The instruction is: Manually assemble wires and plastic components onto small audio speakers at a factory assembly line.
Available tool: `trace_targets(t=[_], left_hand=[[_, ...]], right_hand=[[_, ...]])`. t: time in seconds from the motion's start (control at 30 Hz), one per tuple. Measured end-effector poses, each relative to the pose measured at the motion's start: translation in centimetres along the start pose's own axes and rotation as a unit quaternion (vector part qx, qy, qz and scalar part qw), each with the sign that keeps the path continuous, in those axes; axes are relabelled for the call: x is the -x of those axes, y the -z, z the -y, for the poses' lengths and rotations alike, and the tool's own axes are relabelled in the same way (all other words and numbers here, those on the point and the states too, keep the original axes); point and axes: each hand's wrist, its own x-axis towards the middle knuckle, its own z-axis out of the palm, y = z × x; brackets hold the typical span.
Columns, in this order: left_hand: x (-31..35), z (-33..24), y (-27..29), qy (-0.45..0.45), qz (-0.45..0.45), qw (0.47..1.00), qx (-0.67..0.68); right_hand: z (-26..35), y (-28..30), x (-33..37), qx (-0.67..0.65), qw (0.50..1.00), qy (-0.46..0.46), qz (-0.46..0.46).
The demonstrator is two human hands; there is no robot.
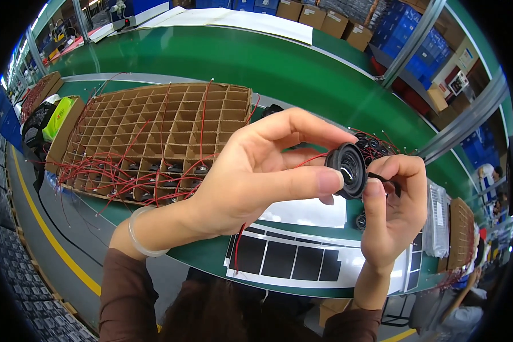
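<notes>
My left hand (251, 165) grips a small round black speaker (350, 168) by its rim, between thumb and fingers. The speaker is tilted, its ringed front turned toward the right. Red wire trails from it, and a red wire end hangs below my left palm. Close against the speaker's right side, my right hand (402, 211) pinches a small black strip (390, 181) between thumb and fingers; its full shape is partly hidden. Below both hands lies a white backing sheet with black rectangular pieces (279, 259), some of its places bare.
At left stands a cardboard divider box (182, 90), with red-wired speakers in its nearer cells. More speakers (373, 145) lie behind my right hand. A blank white sheet (313, 212) covers part of the green table. Clear plastic trays (437, 222) and another cardboard box (460, 233) sit at right.
</notes>
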Motion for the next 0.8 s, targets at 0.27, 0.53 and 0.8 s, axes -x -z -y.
trace_targets(t=[0.27,0.53,0.8], left_hand=[[0.03,-0.29,0.20,0.030,-0.029,0.999,-0.010],[-0.14,0.42,-0.38,-0.051,-0.036,0.995,-0.080],[-0.62,0.42,0.40,0.007,-0.048,0.993,-0.104]], right_hand=[[-0.22,-0.14,0.16,0.008,1.000,0.012,0.017],[0.04,-0.16,0.18,0.008,1.000,-0.014,0.008],[0.45,-0.17,0.41,0.002,0.999,-0.011,0.039]])
